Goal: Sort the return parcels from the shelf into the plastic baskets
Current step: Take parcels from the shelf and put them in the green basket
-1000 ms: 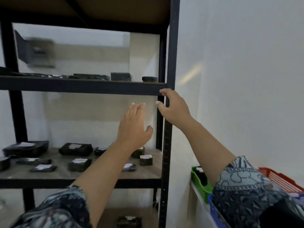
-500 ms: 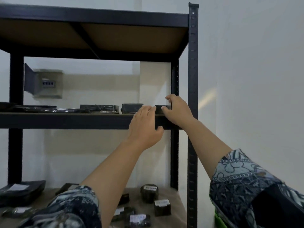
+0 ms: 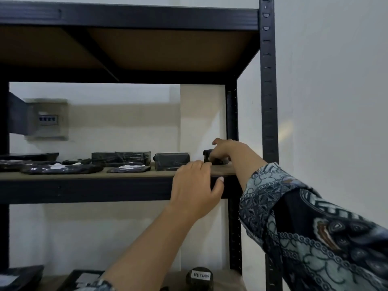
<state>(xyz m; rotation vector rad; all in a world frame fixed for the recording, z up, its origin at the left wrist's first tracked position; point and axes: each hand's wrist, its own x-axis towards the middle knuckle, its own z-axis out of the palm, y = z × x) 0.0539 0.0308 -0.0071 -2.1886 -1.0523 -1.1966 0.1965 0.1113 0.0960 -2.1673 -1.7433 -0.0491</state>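
Head view shows the right hand (image 3: 227, 151) curled over a small black wrapped parcel (image 3: 219, 162) at the right end of the upper shelf (image 3: 84, 175), probably light, stiff and film-slick, best pinched across its sides, while the left hand (image 3: 194, 185) grips the shelf's front edge.
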